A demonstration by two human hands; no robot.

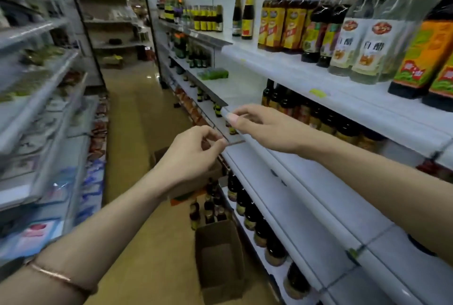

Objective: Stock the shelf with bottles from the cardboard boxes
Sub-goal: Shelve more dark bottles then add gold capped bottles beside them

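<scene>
My left hand (193, 155) pinches one end of a thin dark strip (235, 142) in front of the white shelf (306, 182) on the right. My right hand (264, 128) hovers just above, thumb and forefinger close together at the end of a shelf rail (224, 110); whether they hold anything is unclear. Below my hands, an open cardboard box (220, 260) stands on the floor. Several dark bottles (208, 206) stand just behind it. Dark bottles (250, 214) line the lower shelf, and more (318, 116) stand on the shelf behind my right hand.
Sauce and vinegar bottles (348, 42) fill the top right shelf. Another cardboard box (159, 155) sits behind my left hand. Shelves of packaged goods (49, 133) run along the aisle's left side. The yellow floor (142, 121) stretches ahead between them.
</scene>
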